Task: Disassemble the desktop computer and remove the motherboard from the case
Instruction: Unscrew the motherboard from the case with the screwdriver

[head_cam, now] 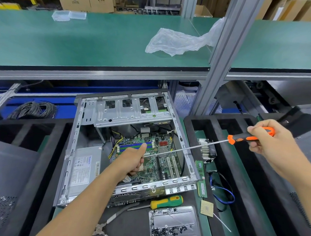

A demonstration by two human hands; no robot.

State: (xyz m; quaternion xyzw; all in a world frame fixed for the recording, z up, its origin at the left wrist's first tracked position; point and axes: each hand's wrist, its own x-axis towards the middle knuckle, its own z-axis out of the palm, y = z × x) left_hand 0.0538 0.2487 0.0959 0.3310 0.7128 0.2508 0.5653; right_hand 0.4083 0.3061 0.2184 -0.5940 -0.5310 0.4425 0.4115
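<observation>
Head view: the open case (125, 147) lies on the counter (196, 226), the motherboard (155, 153) still inside it. The right hand (269, 140) grips the handle of a long orange screwdriver (189, 148). The left hand (133, 159), inside the case, closes round its shaft near the tip, thumb out. A green-yellow screwdriver (166, 201) lies in front of the case.

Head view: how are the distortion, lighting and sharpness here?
Head view: wide-angle bending curves the green shelf edge and leans the aluminium post; lighting is even, with soft glare on the computer case metal; motherboard and both hands look sharp, while the background cartons are slightly soft.
</observation>
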